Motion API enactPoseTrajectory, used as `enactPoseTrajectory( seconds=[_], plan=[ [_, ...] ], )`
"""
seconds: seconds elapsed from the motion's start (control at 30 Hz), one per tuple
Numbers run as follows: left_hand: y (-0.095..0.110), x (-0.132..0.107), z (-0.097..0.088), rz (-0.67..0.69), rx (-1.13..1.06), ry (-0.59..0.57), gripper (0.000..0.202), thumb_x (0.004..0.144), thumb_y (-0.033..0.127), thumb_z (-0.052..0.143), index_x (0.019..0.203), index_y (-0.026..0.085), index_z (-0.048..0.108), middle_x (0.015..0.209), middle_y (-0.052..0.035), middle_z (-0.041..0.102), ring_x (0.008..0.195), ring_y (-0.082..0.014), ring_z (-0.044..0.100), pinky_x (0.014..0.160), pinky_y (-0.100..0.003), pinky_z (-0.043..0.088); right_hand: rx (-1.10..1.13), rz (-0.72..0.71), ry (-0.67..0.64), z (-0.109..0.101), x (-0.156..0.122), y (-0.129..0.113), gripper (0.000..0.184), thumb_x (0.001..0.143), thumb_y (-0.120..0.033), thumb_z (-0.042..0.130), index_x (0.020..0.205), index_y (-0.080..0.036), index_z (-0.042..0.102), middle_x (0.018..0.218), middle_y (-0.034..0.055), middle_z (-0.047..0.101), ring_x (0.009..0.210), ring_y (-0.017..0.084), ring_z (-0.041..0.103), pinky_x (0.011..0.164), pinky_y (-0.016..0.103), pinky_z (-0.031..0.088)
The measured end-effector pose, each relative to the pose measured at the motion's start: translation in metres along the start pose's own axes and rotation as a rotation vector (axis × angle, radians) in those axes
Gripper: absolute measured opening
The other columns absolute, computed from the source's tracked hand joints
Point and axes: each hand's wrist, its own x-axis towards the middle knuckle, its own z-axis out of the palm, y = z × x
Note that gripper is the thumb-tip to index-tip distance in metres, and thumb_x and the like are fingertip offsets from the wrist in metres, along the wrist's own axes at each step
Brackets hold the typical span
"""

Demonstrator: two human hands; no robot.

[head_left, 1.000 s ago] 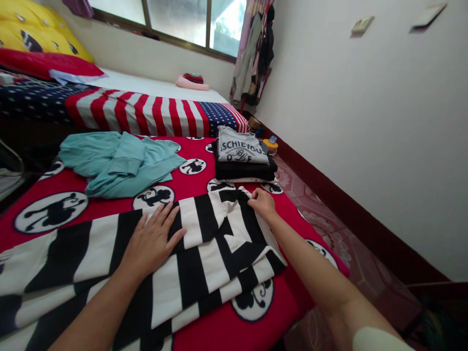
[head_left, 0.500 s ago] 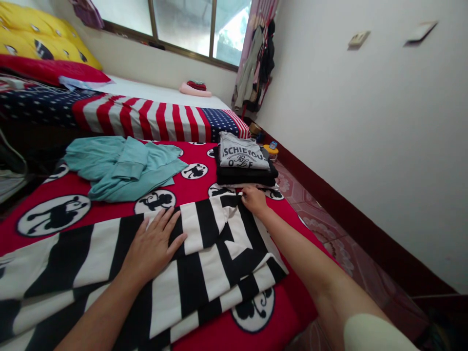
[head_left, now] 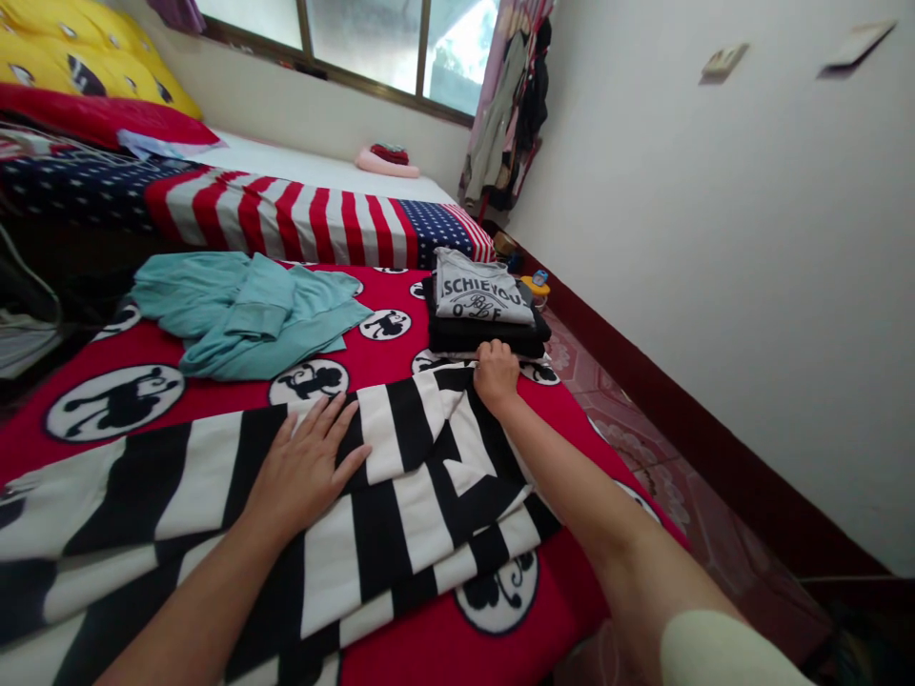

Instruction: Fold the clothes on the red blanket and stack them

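A black-and-white striped garment (head_left: 411,514) lies spread and partly folded over the red blanket. My left hand (head_left: 309,467) rests flat on its upper part, fingers stretched out. At the garment's far right corner, my right hand (head_left: 496,375) has its fingers closed on the edge of the cloth. Just beyond my right hand stands a stack of folded clothes (head_left: 488,335), black pieces with a grey printed shirt (head_left: 480,288) on top. A rumpled teal garment (head_left: 250,310) lies behind my left hand.
The red blanket (head_left: 564,595) bears white ovals with black figures. Behind it is a bed with a stars-and-stripes cover (head_left: 307,219). A white wall (head_left: 686,257) and tiled floor (head_left: 647,453) run along the right. Clothes hang (head_left: 504,124) by the window.
My right hand has curled more tightly at the garment's corner, its knuckles now turned up. My left hand stays flat in place. The whole view has shifted slightly.
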Motion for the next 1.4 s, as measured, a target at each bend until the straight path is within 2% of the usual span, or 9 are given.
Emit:
enactPoseTrajectory(
  seconds=[0.13, 0.33, 0.53, 0.73, 0.9, 1.07, 1.2, 1.3, 1.4],
  plan=[
    [0.002, 0.000, -0.003, -0.005, -0.009, -0.013, 0.066, 0.094, 0.054, 0.031, 0.147, 0.016, 0.038, 0.156, -0.0097, 0.033, 0.145, -0.0292, 0.027, 0.115, -0.053, 0.022, 0.037, -0.072, -0.020, 0.006, -0.018, 0.012, 0.019, 0.092, -0.024, 0.048, 0.107, -0.017, 0.058, 0.115, 0.0136, 0.059, 0.109, 0.026, 0.049, 0.086, 0.035, 0.041],
    [0.002, 0.000, -0.003, -0.009, -0.002, -0.022, 0.066, 0.094, 0.054, 0.031, 0.147, 0.015, 0.039, 0.156, -0.0104, 0.034, 0.145, -0.0294, 0.027, 0.115, -0.053, 0.022, 0.019, 0.043, -0.040, 0.006, -0.019, 0.030, 0.025, 0.093, -0.017, 0.041, 0.108, -0.011, 0.061, 0.112, 0.0189, 0.060, 0.105, 0.030, 0.053, 0.085, 0.042, 0.042],
    [0.003, 0.000, -0.005, -0.011, -0.008, -0.024, 0.066, 0.094, 0.054, 0.031, 0.148, 0.016, 0.037, 0.157, -0.0100, 0.032, 0.145, -0.0301, 0.027, 0.115, -0.053, 0.021, 0.282, -0.406, -0.023, 0.007, -0.065, 0.030, 0.044, 0.095, -0.032, 0.046, 0.135, -0.017, 0.049, 0.143, 0.0124, 0.049, 0.131, 0.024, 0.041, 0.106, 0.039, 0.035],
    [0.005, -0.001, -0.007, -0.035, 0.003, -0.042, 0.064, 0.095, 0.053, 0.032, 0.148, 0.017, 0.038, 0.157, -0.0106, 0.033, 0.145, -0.0302, 0.027, 0.115, -0.052, 0.022, 0.222, -0.147, -0.103, -0.002, -0.076, 0.043, 0.048, 0.092, -0.025, 0.048, 0.137, -0.009, 0.048, 0.146, 0.0201, 0.045, 0.134, 0.028, 0.041, 0.108, 0.046, 0.035],
    [0.004, -0.003, -0.008, -0.024, -0.039, -0.030, 0.062, 0.094, 0.053, 0.037, 0.147, 0.023, 0.039, 0.158, -0.0097, 0.030, 0.146, -0.0312, 0.025, 0.115, -0.053, 0.022, 0.299, -0.493, -0.169, -0.009, -0.106, 0.027, 0.058, 0.096, -0.032, 0.041, 0.151, -0.019, 0.029, 0.157, 0.0112, 0.032, 0.145, 0.022, 0.026, 0.113, 0.047, 0.030],
    [0.012, -0.006, -0.011, -0.072, -0.068, -0.051, 0.061, 0.093, 0.055, 0.040, 0.147, 0.026, 0.039, 0.159, -0.0096, 0.029, 0.147, -0.0317, 0.023, 0.116, -0.056, 0.018, 0.156, -0.337, -0.267, -0.043, -0.094, 0.000, 0.034, 0.093, -0.026, 0.047, 0.120, -0.019, 0.065, 0.128, 0.0124, 0.064, 0.117, 0.026, 0.061, 0.094, 0.038, 0.047],
    [0.012, -0.003, -0.016, -0.086, -0.110, -0.110, 0.065, 0.092, 0.060, 0.040, 0.149, 0.028, 0.035, 0.160, -0.0089, 0.025, 0.148, -0.0304, 0.020, 0.117, -0.055, 0.017, 0.294, -0.416, -0.036, -0.069, -0.080, -0.060, 0.031, 0.096, -0.032, 0.044, 0.109, -0.021, 0.070, 0.110, 0.0093, 0.072, 0.105, 0.024, 0.065, 0.094, 0.036, 0.046],
    [-0.013, -0.013, -0.026, -0.136, -0.096, -0.170, 0.070, 0.089, 0.067, 0.039, 0.148, 0.030, 0.036, 0.160, -0.0078, 0.026, 0.148, -0.0328, 0.018, 0.116, -0.060, 0.014, 0.378, -0.637, 0.004, -0.052, -0.085, -0.093, 0.041, 0.097, -0.037, 0.044, 0.132, -0.021, 0.057, 0.138, 0.0096, 0.057, 0.129, 0.024, 0.050, 0.111, 0.045, 0.032],
    [-0.055, -0.042, -0.039, -0.282, -0.037, -0.172, 0.071, 0.090, 0.067, 0.036, 0.149, 0.029, 0.035, 0.160, -0.0079, 0.025, 0.148, -0.0320, 0.017, 0.117, -0.058, 0.014, 0.320, -0.669, -0.074, -0.018, -0.089, -0.099, 0.050, 0.097, -0.042, 0.041, 0.145, -0.026, 0.043, 0.154, 0.0075, 0.038, 0.142, 0.027, 0.033, 0.113, 0.054, 0.027]
  ],
)
